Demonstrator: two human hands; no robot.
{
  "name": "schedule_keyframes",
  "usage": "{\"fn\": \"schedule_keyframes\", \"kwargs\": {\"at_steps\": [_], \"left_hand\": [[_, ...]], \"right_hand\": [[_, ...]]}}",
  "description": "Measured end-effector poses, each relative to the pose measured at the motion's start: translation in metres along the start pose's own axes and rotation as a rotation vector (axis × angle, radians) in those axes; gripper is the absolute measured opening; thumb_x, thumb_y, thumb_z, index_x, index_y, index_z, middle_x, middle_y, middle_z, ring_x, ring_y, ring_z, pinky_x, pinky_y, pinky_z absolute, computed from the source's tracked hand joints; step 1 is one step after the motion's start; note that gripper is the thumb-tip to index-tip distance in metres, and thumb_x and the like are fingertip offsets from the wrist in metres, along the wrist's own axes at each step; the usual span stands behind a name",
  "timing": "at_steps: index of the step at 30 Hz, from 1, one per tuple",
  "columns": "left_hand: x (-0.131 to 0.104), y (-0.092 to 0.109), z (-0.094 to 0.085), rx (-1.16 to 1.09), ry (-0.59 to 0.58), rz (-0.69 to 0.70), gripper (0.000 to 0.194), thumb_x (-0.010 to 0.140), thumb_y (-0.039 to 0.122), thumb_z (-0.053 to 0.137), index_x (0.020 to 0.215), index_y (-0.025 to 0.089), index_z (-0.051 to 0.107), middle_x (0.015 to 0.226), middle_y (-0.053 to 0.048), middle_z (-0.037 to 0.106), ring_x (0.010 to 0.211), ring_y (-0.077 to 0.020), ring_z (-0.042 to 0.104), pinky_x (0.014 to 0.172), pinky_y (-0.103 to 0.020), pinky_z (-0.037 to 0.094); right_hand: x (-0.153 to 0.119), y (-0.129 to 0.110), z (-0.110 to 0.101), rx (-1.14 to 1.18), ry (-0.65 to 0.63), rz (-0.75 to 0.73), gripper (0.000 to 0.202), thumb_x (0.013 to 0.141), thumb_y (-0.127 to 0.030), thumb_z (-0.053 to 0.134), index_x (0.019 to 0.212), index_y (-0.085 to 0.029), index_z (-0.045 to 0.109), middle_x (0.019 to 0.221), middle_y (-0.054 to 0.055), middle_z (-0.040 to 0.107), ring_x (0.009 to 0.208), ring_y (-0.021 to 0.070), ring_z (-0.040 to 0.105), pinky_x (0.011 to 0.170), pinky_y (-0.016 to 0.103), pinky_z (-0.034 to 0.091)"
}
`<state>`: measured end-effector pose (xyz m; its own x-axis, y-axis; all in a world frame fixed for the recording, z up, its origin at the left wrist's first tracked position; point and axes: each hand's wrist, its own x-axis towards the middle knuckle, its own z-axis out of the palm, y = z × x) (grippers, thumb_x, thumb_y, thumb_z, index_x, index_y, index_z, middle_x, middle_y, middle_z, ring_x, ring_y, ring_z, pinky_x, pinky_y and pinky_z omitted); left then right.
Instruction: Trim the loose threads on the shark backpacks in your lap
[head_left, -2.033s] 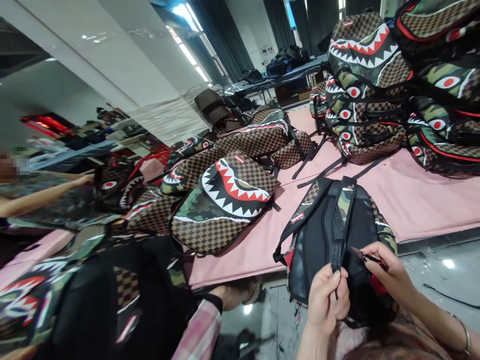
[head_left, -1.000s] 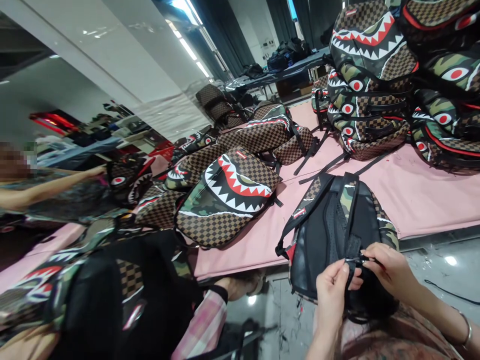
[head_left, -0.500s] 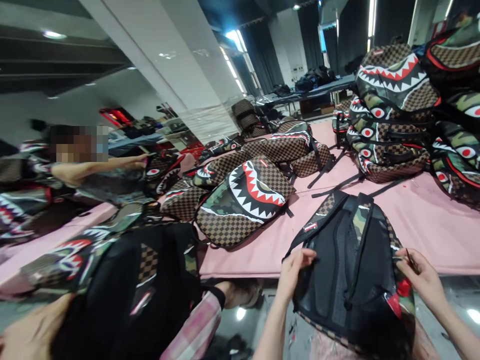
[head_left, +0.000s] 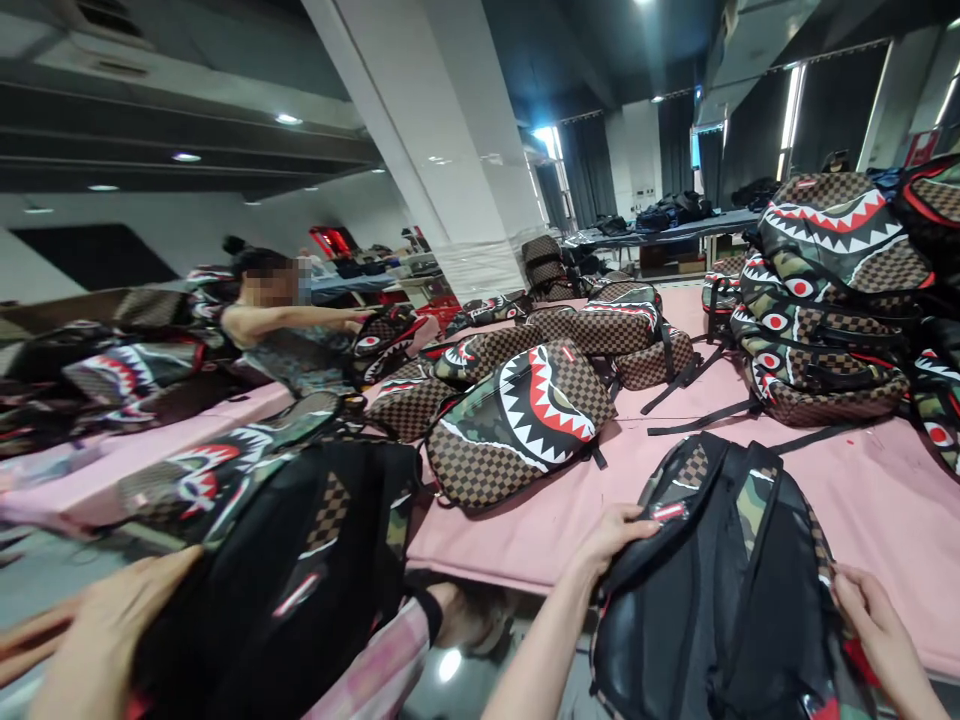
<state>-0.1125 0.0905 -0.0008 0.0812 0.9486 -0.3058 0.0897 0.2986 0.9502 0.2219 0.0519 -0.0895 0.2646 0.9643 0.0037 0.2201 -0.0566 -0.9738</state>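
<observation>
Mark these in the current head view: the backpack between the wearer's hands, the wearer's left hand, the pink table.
Backpack (head_left: 681, 600), head view, on its black back panel.
Left hand (head_left: 611, 533), head view, on the back of the hand.
Pink table (head_left: 517, 545), head view, on its bare top.

Pale slanted pillar (head_left: 450, 150), dark curtains (head_left: 585, 160) beside bright windows (head_left: 790, 115), ceiling lights (head_left: 288, 119), pink-covered table (head_left: 525, 530)

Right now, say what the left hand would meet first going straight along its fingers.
The left hand would likely first meet the red-labelled shoulder strap of the backpack; it seems to be touching that strap, though depth is unclear.
</observation>
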Motion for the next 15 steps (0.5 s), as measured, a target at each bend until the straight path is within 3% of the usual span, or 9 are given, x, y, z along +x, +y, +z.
{"fn": "schedule_keyframes", "kwargs": {"at_steps": [3,5,8,12,15], "left_hand": [[-0.022,0.0,0.043,-0.278,-0.048,-0.053,0.042,0.059,0.042,0.069,0.084,0.009,0.066,0.069,-0.006,0.063,0.056,-0.012,0.053,0.056,-0.023,0.04],[-0.035,-0.001,0.067,-0.492,-0.048,-0.055,0.039,0.059,0.037,0.072,0.084,0.009,0.066,0.072,-0.006,0.063,0.058,-0.0115,0.053,0.058,-0.022,0.04],[-0.049,-0.001,0.085,-0.579,-0.034,-0.006,0.037,0.06,0.032,0.073,0.088,0.008,0.066,0.079,-0.008,0.065,0.067,-0.0138,0.056,0.064,-0.023,0.04],[-0.051,-0.001,0.086,-0.498,-0.009,0.049,0.036,0.063,0.032,0.071,0.09,0.01,0.067,0.079,-0.006,0.065,0.068,-0.0139,0.054,0.067,-0.024,0.039],[-0.043,-0.01,0.087,-0.409,0.017,0.075,0.035,0.062,0.034,0.07,0.088,0.011,0.068,0.077,-0.005,0.062,0.068,-0.0143,0.052,0.065,-0.023,0.038]], "right_hand": [[-0.008,-0.051,0.022,0.151,-0.172,0.026,0.043,0.076,-0.051,0.052,0.106,-0.02,0.051,0.096,0.006,0.063,0.093,0.0218,0.059,0.074,0.029,0.05],[-0.009,-0.085,0.037,0.072,-0.243,-0.048,0.04,0.075,-0.048,0.055,0.102,-0.019,0.054,0.106,0.006,0.06,0.098,0.022,0.056,0.079,0.028,0.047],[-0.004,-0.119,0.058,-0.097,-0.337,-0.112,0.035,0.075,-0.048,0.056,0.093,-0.018,0.06,0.096,0.006,0.063,0.088,0.0215,0.058,0.076,0.029,0.046],[0.009,-0.129,0.082,-0.231,-0.312,-0.159,0.027,0.072,-0.045,0.059,0.079,-0.019,0.058,0.073,0.001,0.06,0.064,0.0163,0.055,0.061,0.027,0.042],[0.024,-0.12,0.092,-0.064,-0.378,-0.036,0.028,0.066,-0.043,0.064,0.061,-0.018,0.051,0.056,-0.002,0.05,0.052,0.0117,0.044,0.048,0.023,0.033]]}}
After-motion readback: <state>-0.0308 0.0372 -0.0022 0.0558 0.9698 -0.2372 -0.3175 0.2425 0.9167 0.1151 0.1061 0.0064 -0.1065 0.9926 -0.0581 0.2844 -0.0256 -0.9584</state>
